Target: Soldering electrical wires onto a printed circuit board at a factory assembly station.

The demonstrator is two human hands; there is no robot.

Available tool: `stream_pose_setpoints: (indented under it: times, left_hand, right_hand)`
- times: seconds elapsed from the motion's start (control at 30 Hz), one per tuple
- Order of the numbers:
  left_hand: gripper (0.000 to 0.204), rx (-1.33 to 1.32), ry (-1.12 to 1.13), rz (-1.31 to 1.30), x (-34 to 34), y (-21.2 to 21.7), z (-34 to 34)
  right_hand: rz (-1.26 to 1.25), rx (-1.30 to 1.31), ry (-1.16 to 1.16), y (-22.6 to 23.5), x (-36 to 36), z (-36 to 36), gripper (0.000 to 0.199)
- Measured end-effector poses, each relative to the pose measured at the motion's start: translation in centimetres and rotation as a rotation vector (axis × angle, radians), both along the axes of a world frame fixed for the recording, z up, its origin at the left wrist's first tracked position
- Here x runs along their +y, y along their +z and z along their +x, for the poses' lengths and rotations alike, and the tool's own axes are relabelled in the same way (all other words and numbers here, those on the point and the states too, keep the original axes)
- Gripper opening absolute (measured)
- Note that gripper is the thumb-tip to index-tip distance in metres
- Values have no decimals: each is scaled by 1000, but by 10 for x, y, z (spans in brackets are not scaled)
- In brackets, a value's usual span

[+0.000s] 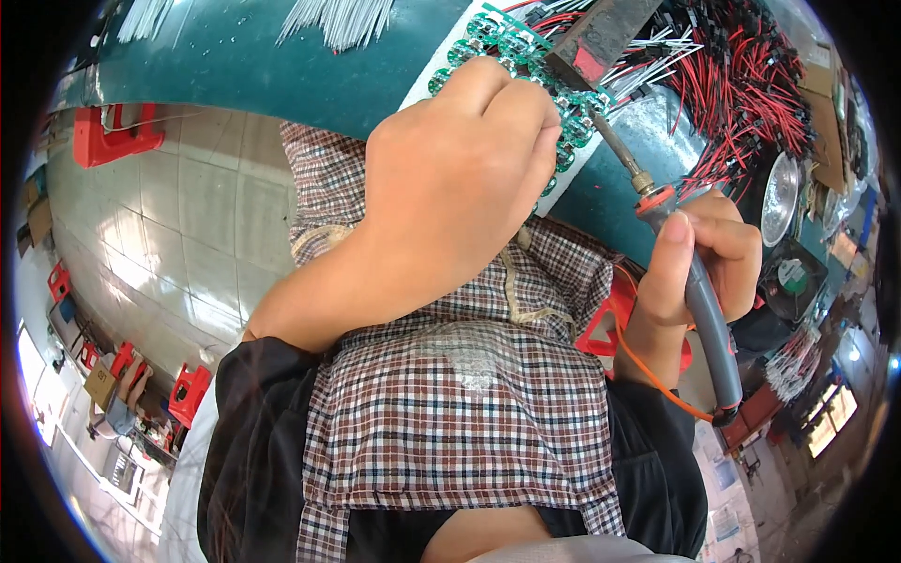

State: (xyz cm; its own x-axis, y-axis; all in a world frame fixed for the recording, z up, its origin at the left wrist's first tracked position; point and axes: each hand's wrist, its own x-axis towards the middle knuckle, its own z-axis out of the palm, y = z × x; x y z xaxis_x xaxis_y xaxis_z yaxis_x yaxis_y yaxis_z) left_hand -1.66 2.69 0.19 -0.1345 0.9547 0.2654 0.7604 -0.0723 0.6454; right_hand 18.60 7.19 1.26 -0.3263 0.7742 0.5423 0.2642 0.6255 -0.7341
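Note:
In my right hand is a soldering iron with a grey handle, a red collar and an orange cord. Its metal tip points up and left, close to the green circuit boards. My left hand is over the lower left part of these boards with its fingers curled; the back of the hand hides the fingertips and whatever they hold. Several round green boards lie on a white sheet. A dark metal bar with a red patch rests across their upper right part.
Bundles of red and black wires are heaped on the green table at the right. White wires lie at the far edge. A round metal dish and a black fan are at the right. A red stool stands left.

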Motion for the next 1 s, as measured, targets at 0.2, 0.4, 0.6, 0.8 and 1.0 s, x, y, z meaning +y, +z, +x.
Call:
stream_pose_setpoints:
  times: [0.2, 0.4, 0.6, 0.8, 1.0]
  left_hand:
    - [11, 20, -13, 121, 11, -9, 6]
    - [11, 40, -11, 107, 12, -11, 9]
    - [11, 34, -3, 36, 11, -10, 11]
    - [12, 18, -29, 66, 9, -7, 9]
    - [14, -35, -16, 3, -8, 0, 5]
  right_hand:
    - [-28, 13, -2, -2, 3, 4, 18]
    - [-19, 34, 21, -10, 6, 2, 20]
    - [-19, 0, 25, -3, 9, 1, 19]
    - [16, 2, 33, -4, 7, 3, 20]
    - [33, 11, 65, 0, -4, 10, 21]
